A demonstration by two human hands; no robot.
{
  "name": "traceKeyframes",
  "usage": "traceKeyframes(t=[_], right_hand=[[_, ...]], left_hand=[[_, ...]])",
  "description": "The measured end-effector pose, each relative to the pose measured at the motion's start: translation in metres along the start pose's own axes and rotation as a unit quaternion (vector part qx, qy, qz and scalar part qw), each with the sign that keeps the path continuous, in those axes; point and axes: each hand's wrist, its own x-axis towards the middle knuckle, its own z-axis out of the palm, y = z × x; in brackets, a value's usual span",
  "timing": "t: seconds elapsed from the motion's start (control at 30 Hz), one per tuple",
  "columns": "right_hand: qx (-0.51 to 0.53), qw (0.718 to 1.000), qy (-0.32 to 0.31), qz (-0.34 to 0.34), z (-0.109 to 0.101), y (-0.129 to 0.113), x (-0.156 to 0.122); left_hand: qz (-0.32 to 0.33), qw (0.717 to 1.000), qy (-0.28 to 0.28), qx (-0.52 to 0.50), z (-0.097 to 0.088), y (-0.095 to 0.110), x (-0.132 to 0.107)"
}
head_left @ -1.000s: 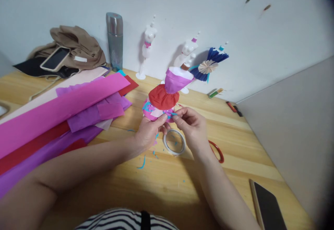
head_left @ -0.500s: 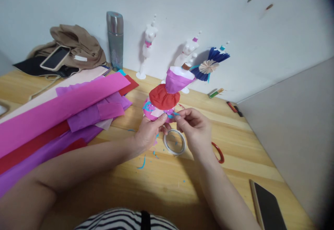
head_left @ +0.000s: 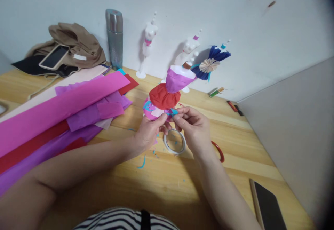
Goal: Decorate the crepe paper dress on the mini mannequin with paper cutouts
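My left hand (head_left: 148, 131) and my right hand (head_left: 194, 125) meet fingertip to fingertip, both pinching a small turquoise paper scrap (head_left: 172, 112) at the hem of a doll figure's paper dress (head_left: 163, 96). The dress has a red skirt layer, a purple bodice and a pink bottom layer, and the figure leans away from me. A ring of tape (head_left: 174, 141) lies on the wooden table (head_left: 161, 184) just under my hands. Red scissor handles (head_left: 218, 150) show beside my right wrist.
Long pink, purple and red tissue sheets (head_left: 60, 110) cover the left of the table. By the wall stand a steel flask (head_left: 114, 38), two white doll stands (head_left: 147, 49) and a blue paper fan (head_left: 210, 64). A bag with a phone (head_left: 65, 49) is far left; another phone (head_left: 268, 205) near right.
Both hands stayed pinched at the dress hem; the fingers shifted slightly and the turquoise scrap sits a little higher against the skirt.
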Motion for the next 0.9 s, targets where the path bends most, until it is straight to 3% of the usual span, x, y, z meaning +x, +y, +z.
traceKeyframes(t=[0.3,0.57,0.73,0.9], right_hand=[[0.014,0.999,0.033,0.041,-0.004,0.004,0.005],[0.052,0.997,-0.001,0.057,-0.007,-0.003,0.002],[0.065,0.996,-0.042,0.047,-0.011,-0.007,-0.001],[0.053,0.993,-0.091,0.045,-0.013,-0.006,-0.002]], left_hand=[[-0.006,1.000,0.008,-0.005,-0.001,0.000,-0.001],[-0.013,1.000,0.006,-0.004,0.001,0.005,0.000],[-0.057,0.997,0.044,0.016,0.001,-0.002,-0.001],[-0.097,0.995,0.026,0.024,0.002,-0.010,-0.009]])
